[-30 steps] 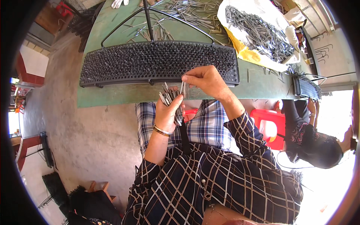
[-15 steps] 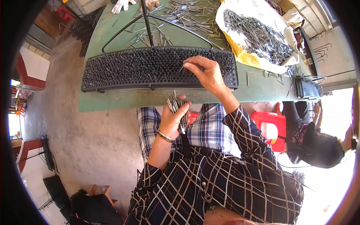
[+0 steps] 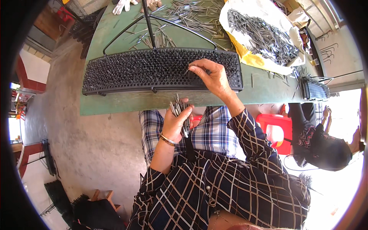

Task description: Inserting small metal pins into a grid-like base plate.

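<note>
My left hand (image 3: 179, 118) is closed round a bunch of thin metal rods (image 3: 178, 107), just off the table's near edge. Over a long black rack (image 3: 142, 73) full of small holes, my right hand (image 3: 210, 74) pinches a thin metal rod (image 3: 187, 71), its lower end near the holes. Many holes of the rack are filled with short upright pieces, while open holes show along its near edge. A black wire frame (image 3: 152, 32) rises from the rack's far side.
Loose metal rods (image 3: 195, 15) lie scattered on the green table (image 3: 96, 109). At the back right a white and yellow sack (image 3: 253, 61) holds a heap of rods. White gloves (image 3: 124, 5) lie at the far left. Another person (image 3: 326, 145) works at the right beside a red stool (image 3: 274, 122).
The view has shifted very slightly. My right hand stays over the same part of the rack, fingertips still pinched; my left hand keeps its bunch of rods.
</note>
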The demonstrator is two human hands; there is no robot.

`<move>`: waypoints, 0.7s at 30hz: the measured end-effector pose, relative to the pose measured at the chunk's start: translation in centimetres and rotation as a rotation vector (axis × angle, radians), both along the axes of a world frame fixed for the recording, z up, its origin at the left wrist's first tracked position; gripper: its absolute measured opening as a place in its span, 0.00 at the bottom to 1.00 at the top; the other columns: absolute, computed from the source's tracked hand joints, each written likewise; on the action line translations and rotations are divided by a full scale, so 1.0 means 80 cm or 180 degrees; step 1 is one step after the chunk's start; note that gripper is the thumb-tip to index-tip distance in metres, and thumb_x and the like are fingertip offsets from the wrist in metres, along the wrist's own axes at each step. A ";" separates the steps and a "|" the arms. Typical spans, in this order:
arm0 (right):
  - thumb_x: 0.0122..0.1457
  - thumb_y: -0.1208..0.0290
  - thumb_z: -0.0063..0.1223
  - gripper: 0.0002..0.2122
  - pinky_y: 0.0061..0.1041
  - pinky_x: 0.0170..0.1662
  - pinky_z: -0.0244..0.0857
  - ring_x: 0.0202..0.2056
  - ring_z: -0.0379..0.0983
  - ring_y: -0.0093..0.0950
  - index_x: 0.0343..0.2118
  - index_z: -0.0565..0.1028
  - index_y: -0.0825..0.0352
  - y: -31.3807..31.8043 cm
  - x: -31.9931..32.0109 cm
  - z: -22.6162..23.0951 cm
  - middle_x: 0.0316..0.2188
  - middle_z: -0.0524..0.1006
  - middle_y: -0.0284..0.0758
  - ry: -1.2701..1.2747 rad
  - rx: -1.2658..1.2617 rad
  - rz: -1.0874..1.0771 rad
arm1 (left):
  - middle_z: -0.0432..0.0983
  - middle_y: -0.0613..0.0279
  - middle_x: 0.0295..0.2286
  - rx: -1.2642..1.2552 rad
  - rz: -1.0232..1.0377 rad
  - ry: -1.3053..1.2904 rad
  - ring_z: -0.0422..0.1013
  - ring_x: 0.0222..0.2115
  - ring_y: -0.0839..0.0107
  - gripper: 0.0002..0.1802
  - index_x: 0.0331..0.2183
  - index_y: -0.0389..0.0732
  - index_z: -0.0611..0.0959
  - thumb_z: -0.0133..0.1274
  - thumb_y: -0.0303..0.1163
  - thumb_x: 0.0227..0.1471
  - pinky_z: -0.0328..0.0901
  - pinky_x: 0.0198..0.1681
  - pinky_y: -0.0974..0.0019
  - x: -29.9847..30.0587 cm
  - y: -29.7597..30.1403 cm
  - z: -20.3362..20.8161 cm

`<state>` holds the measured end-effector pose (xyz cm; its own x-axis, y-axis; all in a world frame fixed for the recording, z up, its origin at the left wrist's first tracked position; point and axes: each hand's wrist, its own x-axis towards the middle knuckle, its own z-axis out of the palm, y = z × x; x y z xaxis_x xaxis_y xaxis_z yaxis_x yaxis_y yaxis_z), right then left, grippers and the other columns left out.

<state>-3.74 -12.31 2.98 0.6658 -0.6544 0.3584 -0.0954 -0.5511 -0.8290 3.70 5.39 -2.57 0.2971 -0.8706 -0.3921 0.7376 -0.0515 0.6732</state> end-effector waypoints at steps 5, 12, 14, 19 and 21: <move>0.54 0.73 0.56 0.06 0.19 0.38 0.67 0.32 0.74 0.20 0.33 0.78 0.69 0.000 0.000 -0.007 0.29 0.79 0.33 -0.0067 0.0033 -0.0133 | 0.74 0.61 0.33 -0.0012 -0.0028 -0.0016 0.69 0.23 0.77 0.20 0.45 0.39 0.70 0.55 0.26 0.50 0.67 0.19 0.74 0.000 0.000 0.002; 0.55 0.74 0.56 0.06 0.19 0.37 0.67 0.32 0.74 0.19 0.33 0.78 0.68 0.000 -0.006 -0.017 0.29 0.79 0.33 -0.0092 -0.0043 -0.0257 | 0.74 0.61 0.33 0.0056 -0.0005 0.0045 0.70 0.23 0.77 0.19 0.45 0.39 0.70 0.55 0.25 0.50 0.67 0.19 0.74 0.001 0.002 0.001; 0.54 0.73 0.56 0.05 0.20 0.38 0.66 0.32 0.74 0.21 0.33 0.78 0.67 0.000 -0.007 -0.018 0.29 0.79 0.33 -0.0082 -0.0243 -0.0272 | 0.74 0.61 0.33 0.0038 -0.0015 0.0041 0.70 0.23 0.78 0.19 0.45 0.40 0.70 0.55 0.25 0.50 0.67 0.19 0.75 0.001 0.001 0.001; 0.53 0.71 0.58 0.06 0.24 0.39 0.65 0.32 0.74 0.27 0.32 0.78 0.66 -0.001 -0.008 -0.023 0.29 0.79 0.32 -0.0055 -0.0426 -0.0267 | 0.74 0.61 0.33 0.0017 -0.0031 0.0050 0.70 0.23 0.78 0.19 0.45 0.40 0.71 0.55 0.25 0.50 0.67 0.19 0.75 0.000 0.000 0.005; 0.53 0.73 0.57 0.05 0.22 0.38 0.65 0.33 0.73 0.23 0.32 0.78 0.66 -0.001 -0.008 -0.021 0.30 0.79 0.31 -0.0048 -0.0529 -0.0249 | 0.74 0.61 0.32 0.0043 -0.0037 0.0036 0.70 0.23 0.78 0.19 0.45 0.39 0.71 0.55 0.25 0.50 0.67 0.19 0.75 0.000 0.000 0.005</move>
<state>-4.37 -12.36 1.31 0.6089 -0.6348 0.4756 -0.1314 -0.6720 -0.7288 3.70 5.39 -2.14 0.2825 -0.8686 -0.4072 0.7445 -0.0692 0.6640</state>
